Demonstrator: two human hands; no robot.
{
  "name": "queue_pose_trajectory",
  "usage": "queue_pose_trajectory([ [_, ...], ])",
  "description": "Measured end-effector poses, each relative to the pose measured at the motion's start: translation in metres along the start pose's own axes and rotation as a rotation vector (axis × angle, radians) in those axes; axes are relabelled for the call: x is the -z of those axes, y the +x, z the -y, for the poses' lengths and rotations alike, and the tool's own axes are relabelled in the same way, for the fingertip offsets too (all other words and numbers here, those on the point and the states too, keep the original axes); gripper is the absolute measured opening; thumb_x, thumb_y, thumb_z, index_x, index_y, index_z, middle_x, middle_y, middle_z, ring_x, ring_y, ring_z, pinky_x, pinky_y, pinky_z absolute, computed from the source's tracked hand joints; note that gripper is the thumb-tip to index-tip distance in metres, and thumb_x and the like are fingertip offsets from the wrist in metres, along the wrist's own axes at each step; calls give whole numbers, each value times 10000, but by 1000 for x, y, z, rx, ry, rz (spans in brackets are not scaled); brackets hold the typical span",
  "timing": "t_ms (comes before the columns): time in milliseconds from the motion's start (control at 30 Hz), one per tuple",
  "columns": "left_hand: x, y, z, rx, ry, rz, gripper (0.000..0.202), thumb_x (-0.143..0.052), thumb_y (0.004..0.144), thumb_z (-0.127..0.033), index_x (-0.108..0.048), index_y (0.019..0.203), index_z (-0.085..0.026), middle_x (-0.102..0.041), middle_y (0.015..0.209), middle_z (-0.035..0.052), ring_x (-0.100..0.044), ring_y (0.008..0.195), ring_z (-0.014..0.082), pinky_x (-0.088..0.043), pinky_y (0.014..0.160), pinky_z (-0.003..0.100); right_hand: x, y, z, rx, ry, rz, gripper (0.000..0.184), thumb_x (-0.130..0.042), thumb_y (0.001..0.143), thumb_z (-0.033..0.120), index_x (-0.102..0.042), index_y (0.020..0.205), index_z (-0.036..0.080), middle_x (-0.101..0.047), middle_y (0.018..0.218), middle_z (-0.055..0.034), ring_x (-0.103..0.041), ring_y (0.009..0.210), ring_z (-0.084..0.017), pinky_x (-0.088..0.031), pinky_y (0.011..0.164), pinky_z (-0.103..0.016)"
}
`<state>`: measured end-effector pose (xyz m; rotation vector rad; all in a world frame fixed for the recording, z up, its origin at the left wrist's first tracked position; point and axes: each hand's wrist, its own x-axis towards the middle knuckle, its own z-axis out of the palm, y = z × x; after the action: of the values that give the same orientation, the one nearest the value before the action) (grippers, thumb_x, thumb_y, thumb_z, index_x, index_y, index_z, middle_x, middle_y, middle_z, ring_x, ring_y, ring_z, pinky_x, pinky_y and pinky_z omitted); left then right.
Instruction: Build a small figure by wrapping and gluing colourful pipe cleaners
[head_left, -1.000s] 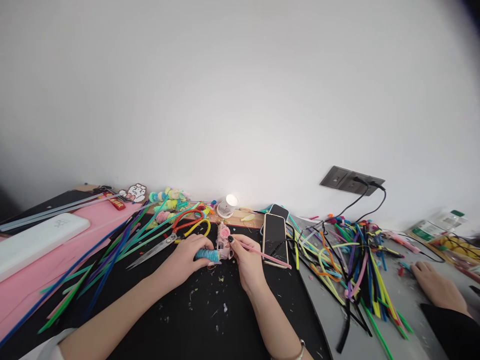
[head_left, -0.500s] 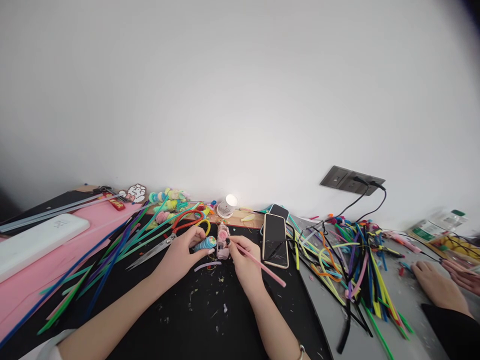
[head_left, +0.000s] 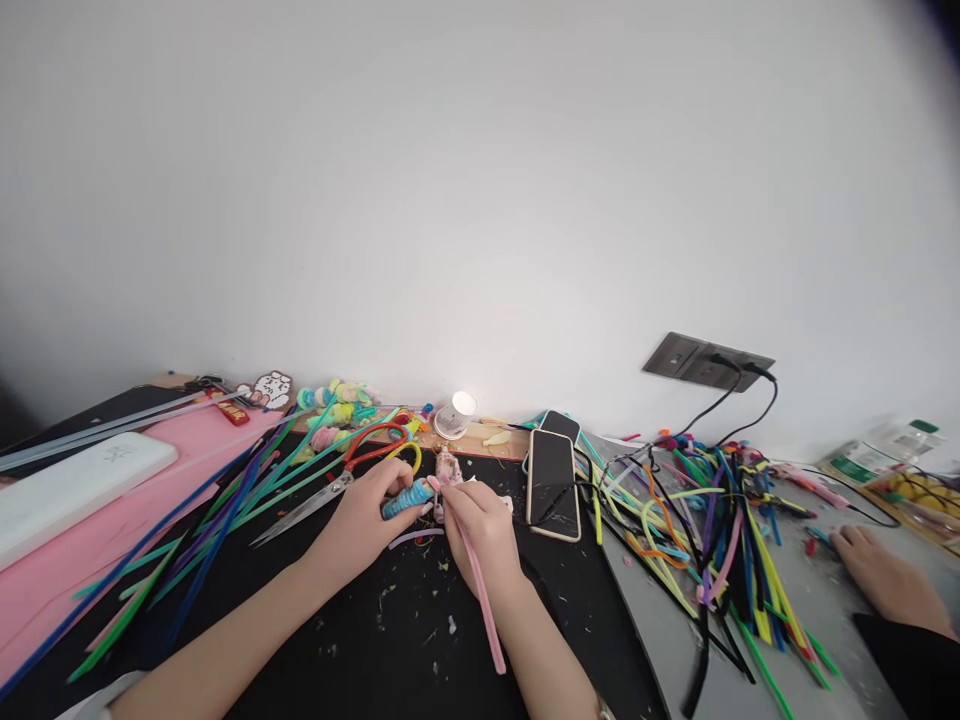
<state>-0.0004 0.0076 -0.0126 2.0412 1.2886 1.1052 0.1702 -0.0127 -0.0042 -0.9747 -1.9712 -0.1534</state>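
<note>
Black matting (head_left: 360,640), flecked with scraps, lies nearest. Over it slants a pink fuzzy stem (head_left: 484,610), loose end toward the wearer, upper end pinched by the right hand's (head_left: 484,530) thumb and fingers. That end meets the tip of a blue coil (head_left: 401,502), though contact is hard to make out. The left hand (head_left: 364,515) squeezes the coil between thumb and bent fingers. Just beyond the hands is a partly hidden pink object (head_left: 448,468). Scissors (head_left: 300,513) lie to the left, a phone (head_left: 553,480) to the right. Farther back, a white cup (head_left: 455,415) stands near the pale wall (head_left: 450,200).
</note>
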Motion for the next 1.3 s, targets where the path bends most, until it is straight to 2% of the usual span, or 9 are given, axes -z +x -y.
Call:
queue_pose_trajectory([
  [400,0,0,2,-65,57,-22,176,-602,776,-279,-436,772,-221,-485,746,-39,-492,697,144,-391,616,244,-4,-5,2,30,-118,84,201,-464,941,136,-664,930,146,-634,742,-68,-577,682,-162,-466,649,-251],
  [567,1,1,1,-58,45,-23,164,-595,784,-283,-442,772,-223,-490,755,-38,-499,702,149,-403,636,253,-2,-3,3,1,-22,45,229,-456,924,119,-684,916,141,-657,762,-87,-592,702,-172,-482,660,-263],
  [667,3,1,-1,-13,14,-47,159,-604,771,-288,-457,776,-226,-526,783,-26,-524,734,167,-427,677,277,2,0,1,-150,154,-39,236,-472,892,116,-705,917,147,-674,794,-89,-614,718,-168,-494,671,-261],
  [767,4,2,-2,57,-65,-67,162,-613,754,-287,-465,789,-230,-553,825,-12,-563,792,189,-459,707,301,5,2,-1,-503,418,-65,184,-548,824,128,-728,816,166,-673,739,-52,-606,663,-151,-475,614,-244],
  [867,4,2,-1,130,-203,-44,186,-618,751,-308,-459,817,-237,-554,879,1,-593,879,209,-495,683,295,4,4,-4,-826,851,-93,102,-651,768,217,-729,737,158,-642,631,-15,-536,535,-108,-423,502,-209],
  [933,4,1,-1,165,-282,-31,204,-627,746,-311,-460,839,-241,-554,922,8,-594,951,220,-516,681,289,4,5,-5,-946,1124,-107,113,-718,715,261,-725,715,148,-623,590,-4,-501,490,-87,-391,454,-190],
  [1067,4,0,-2,175,-362,-7,209,-638,738,-287,-467,847,-240,-551,949,12,-577,988,216,-540,705,291,5,8,-3,-1046,1394,-74,156,-797,628,253,-713,673,129,-622,567,-11,-496,467,-76,-366,411,-170],
  [1300,3,-1,-5,124,-437,40,174,-612,744,-234,-466,839,-230,-534,944,13,-555,913,180,-560,731,310,7,8,-3,-1063,1501,109,125,-788,632,243,-697,642,158,-617,562,-5,-449,443,-67,-316,379,-165],
])
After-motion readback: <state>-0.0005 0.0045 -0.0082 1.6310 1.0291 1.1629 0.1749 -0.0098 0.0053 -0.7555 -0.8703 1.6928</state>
